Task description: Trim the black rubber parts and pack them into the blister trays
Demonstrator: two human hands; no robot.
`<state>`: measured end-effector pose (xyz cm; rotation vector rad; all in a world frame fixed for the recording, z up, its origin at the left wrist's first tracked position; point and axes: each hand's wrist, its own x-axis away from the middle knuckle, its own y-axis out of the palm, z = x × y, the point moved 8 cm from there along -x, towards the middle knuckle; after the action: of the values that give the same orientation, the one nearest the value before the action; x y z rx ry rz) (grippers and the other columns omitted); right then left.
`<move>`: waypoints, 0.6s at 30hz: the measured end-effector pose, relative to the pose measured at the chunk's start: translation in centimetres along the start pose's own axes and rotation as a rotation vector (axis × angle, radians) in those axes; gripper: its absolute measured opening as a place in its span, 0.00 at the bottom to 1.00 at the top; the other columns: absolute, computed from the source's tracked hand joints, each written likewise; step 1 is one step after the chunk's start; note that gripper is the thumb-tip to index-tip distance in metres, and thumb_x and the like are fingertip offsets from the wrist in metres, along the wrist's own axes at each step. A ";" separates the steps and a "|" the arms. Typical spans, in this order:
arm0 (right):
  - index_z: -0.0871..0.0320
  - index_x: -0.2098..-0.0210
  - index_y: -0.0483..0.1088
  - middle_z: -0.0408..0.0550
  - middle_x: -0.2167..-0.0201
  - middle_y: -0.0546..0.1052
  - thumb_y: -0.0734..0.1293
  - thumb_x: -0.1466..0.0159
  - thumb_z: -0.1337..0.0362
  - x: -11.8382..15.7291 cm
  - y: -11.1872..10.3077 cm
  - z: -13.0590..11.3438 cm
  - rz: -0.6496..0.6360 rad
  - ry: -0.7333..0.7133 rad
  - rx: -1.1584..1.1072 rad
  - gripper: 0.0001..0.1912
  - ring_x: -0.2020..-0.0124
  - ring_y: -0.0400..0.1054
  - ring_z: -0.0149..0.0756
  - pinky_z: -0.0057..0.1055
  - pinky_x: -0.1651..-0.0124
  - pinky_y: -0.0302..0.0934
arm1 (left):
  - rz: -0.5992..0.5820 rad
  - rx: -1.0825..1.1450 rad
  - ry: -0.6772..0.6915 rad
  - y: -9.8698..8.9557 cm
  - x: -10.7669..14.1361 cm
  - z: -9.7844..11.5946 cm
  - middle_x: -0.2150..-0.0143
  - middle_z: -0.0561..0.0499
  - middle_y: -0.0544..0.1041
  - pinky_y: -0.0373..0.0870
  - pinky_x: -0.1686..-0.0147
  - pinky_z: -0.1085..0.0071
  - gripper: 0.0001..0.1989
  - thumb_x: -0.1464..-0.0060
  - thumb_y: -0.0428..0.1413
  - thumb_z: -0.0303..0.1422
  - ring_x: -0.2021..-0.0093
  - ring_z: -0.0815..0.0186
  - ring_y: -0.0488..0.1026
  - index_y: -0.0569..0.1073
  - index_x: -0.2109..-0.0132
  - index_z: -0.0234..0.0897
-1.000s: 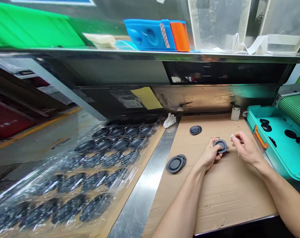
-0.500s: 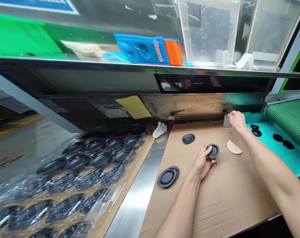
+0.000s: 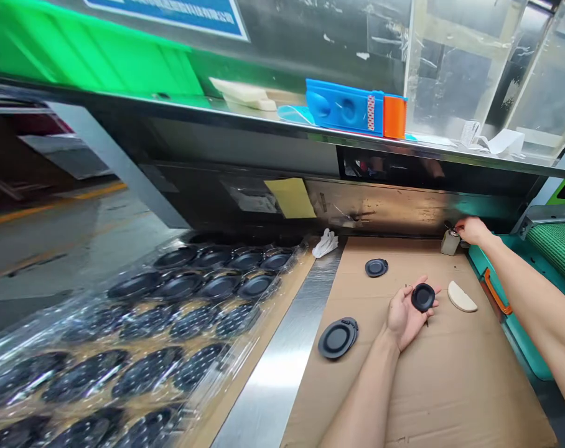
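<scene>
My left hand (image 3: 406, 320) is palm up over the cardboard, with a small black dish-shaped part (image 3: 423, 297) resting on its fingers. At the far edge of the board my right hand (image 3: 473, 230) has its fingers closed at the top of a small beige bottle (image 3: 450, 242); what they pinch is too small to make out. Between the two hands lies a cream half-round pad (image 3: 462, 297). To the left of my left hand are a small dark oval part (image 3: 376, 267) and a larger dark round part (image 3: 338, 338), both flat on the cardboard.
Clear plastic trays (image 3: 189, 323) of black oval parts fill the left side, beside a metal strip (image 3: 282, 348). A crumpled white cloth (image 3: 325, 243) lies at its far end. A teal tray (image 3: 527, 336) stands right, near a green conveyor belt (image 3: 555, 246). A metal shelf (image 3: 273, 127) overhangs.
My left hand's fingers have opened out flatter under the black part, which now faces up more. My right hand stays at the bottle, which now leans slightly. The whole view has shifted left.
</scene>
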<state>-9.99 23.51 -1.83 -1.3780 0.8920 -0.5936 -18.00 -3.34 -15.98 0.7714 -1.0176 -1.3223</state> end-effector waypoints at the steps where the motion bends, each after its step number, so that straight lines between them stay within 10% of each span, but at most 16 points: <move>1: 0.57 0.57 0.81 0.54 0.55 0.81 0.65 0.36 0.68 0.0 0.0 0.0 0.004 0.002 -0.005 0.14 0.54 0.74 0.44 0.32 0.52 0.64 | 0.003 0.008 0.004 -0.1 -0.1 0.1 0.45 0.30 0.75 0.69 0.71 0.69 0.27 0.39 0.50 0.36 0.66 0.61 0.77 0.62 0.34 0.32; 7: 0.59 0.54 0.80 0.57 0.56 0.81 0.63 0.34 0.64 1.3 -2.2 -0.4 0.110 0.082 -0.067 0.16 0.53 0.74 0.45 0.32 0.52 0.63 | -0.030 -0.071 -0.010 0.4 0.0 0.1 0.54 0.37 0.77 0.68 0.72 0.74 0.23 0.36 0.53 0.40 0.68 0.65 0.76 0.66 0.38 0.37; 12: 0.62 0.54 0.78 0.53 0.60 0.81 0.60 0.31 0.51 8.3 -3.9 -4.0 0.407 0.113 -0.549 0.23 0.58 0.73 0.42 0.32 0.56 0.66 | 0.033 -0.173 -0.013 -0.1 0.0 0.2 0.67 0.42 0.77 0.53 0.85 0.79 0.27 0.37 0.47 0.55 0.81 0.70 0.68 0.72 0.50 0.35; 18: 0.57 0.56 0.78 0.50 0.57 0.81 0.65 0.34 0.49 18.6 0.8 -10.0 0.165 -0.114 -0.827 0.19 0.57 0.74 0.40 0.34 0.53 0.66 | 0.142 -0.293 -0.059 -1.0 0.2 -0.4 0.76 0.43 0.74 0.44 0.89 0.79 0.38 0.36 0.33 0.58 0.87 0.73 0.59 0.73 0.59 0.30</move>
<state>-7.87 2.85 -5.76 -2.0169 1.2075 0.0122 -18.00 -3.68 -16.98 0.4337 -0.8829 -1.3392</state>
